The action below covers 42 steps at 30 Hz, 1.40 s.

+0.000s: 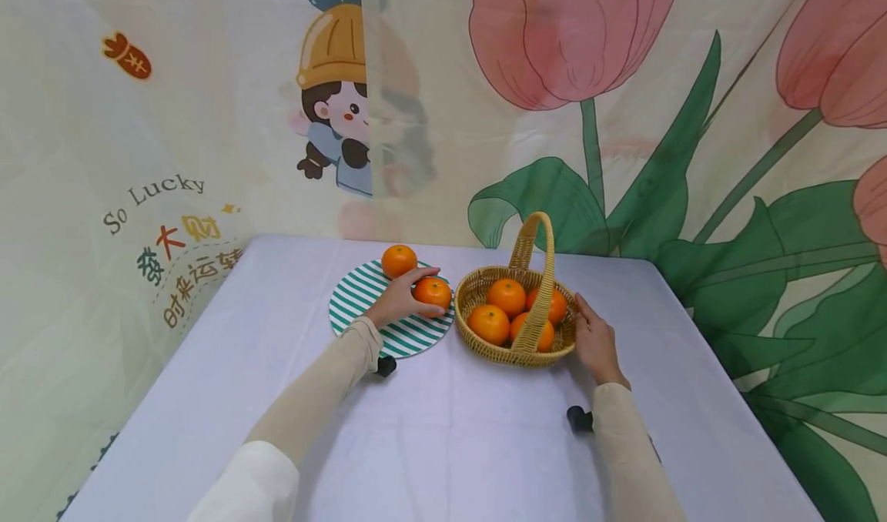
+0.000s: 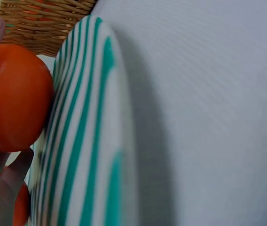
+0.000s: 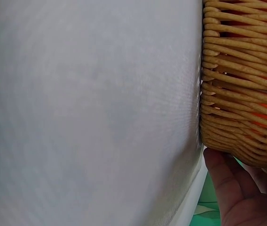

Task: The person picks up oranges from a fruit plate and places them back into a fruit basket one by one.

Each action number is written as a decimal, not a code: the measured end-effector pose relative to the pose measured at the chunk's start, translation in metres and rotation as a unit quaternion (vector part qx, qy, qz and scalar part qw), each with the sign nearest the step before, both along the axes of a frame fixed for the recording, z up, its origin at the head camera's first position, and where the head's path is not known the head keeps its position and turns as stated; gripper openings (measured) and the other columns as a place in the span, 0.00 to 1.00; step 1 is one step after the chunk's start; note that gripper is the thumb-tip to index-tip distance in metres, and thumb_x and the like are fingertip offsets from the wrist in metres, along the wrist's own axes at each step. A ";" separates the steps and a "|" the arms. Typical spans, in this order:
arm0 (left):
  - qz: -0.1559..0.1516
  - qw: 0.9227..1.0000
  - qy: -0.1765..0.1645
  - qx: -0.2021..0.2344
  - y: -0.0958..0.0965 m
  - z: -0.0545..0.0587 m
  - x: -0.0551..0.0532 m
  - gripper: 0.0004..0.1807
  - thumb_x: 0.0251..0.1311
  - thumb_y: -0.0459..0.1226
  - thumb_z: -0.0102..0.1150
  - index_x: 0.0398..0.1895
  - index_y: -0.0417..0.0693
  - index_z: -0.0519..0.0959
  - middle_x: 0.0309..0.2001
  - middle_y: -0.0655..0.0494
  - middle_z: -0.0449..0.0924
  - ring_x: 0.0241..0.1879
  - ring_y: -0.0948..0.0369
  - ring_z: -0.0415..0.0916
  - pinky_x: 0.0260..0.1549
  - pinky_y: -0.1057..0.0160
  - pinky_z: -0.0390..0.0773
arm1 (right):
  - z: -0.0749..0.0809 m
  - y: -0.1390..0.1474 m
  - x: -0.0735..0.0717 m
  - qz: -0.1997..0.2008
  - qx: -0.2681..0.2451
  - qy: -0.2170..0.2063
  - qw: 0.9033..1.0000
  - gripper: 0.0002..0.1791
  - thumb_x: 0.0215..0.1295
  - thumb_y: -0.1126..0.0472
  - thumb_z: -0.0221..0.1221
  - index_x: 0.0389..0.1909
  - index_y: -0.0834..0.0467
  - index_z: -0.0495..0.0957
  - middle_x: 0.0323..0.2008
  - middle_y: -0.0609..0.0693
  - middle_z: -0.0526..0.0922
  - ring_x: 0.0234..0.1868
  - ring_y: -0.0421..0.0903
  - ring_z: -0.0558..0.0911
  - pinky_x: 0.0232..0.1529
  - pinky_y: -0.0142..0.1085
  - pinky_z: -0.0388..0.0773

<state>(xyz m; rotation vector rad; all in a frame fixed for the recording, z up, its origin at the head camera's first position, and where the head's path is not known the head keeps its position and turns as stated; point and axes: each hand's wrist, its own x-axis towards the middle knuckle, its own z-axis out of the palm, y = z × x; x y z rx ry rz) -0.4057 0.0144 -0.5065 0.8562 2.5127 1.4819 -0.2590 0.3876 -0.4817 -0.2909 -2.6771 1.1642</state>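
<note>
My left hand [image 1: 397,300] holds an orange [image 1: 433,294] over the right part of a round green-and-white striped placemat [image 1: 360,306]. In the left wrist view, thumb and fingers lie on opposite sides of that orange [image 2: 16,99]. A second orange [image 1: 399,261] sits at the placemat's back edge. Right of the placemat stands a wicker basket [image 1: 516,359] with a tall handle and several oranges [image 1: 507,297] inside. My right hand [image 1: 597,343] rests against the basket's right side; in the right wrist view its fairly straight fingers [image 3: 223,176] touch the woven wall.
A pale cloth covers the table [image 1: 443,445]. Behind it hangs a printed backdrop [image 1: 430,122] with tulips and a cartoon figure. A small black device [image 1: 386,366] shows at the left wrist and another [image 1: 579,419] at the right wrist.
</note>
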 end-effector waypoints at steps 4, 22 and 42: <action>0.009 1.000 0.000 -0.008 -0.001 -0.008 -0.001 0.52 0.37 0.60 0.77 0.70 0.59 0.67 0.67 0.59 0.67 0.63 0.54 0.66 0.64 0.48 0.64 | 0.000 0.000 -0.001 0.001 0.001 0.003 1.000 0.27 0.80 0.55 0.35 0.76 0.47 0.51 0.74 0.54 0.56 0.73 0.56 0.56 0.69 0.54 0.55; 0.022 0.999 0.005 0.027 -0.005 -0.011 0.005 0.49 0.38 0.59 0.77 0.68 0.59 0.70 0.64 0.56 0.69 0.57 0.54 0.71 0.59 0.49 0.70 | -0.001 0.000 -0.002 -0.006 -0.008 -0.010 1.000 0.26 0.80 0.54 0.35 0.76 0.46 0.51 0.74 0.54 0.55 0.73 0.56 0.55 0.69 0.54 0.54; 0.026 0.996 -0.011 0.082 0.021 0.040 0.018 0.45 0.42 0.56 0.76 0.67 0.63 0.69 0.63 0.59 0.71 0.56 0.55 0.72 0.55 0.53 0.75 | -0.002 0.000 -0.001 -0.007 -0.003 -0.002 1.000 0.27 0.80 0.56 0.34 0.76 0.48 0.51 0.73 0.56 0.56 0.73 0.56 0.56 0.69 0.54 0.54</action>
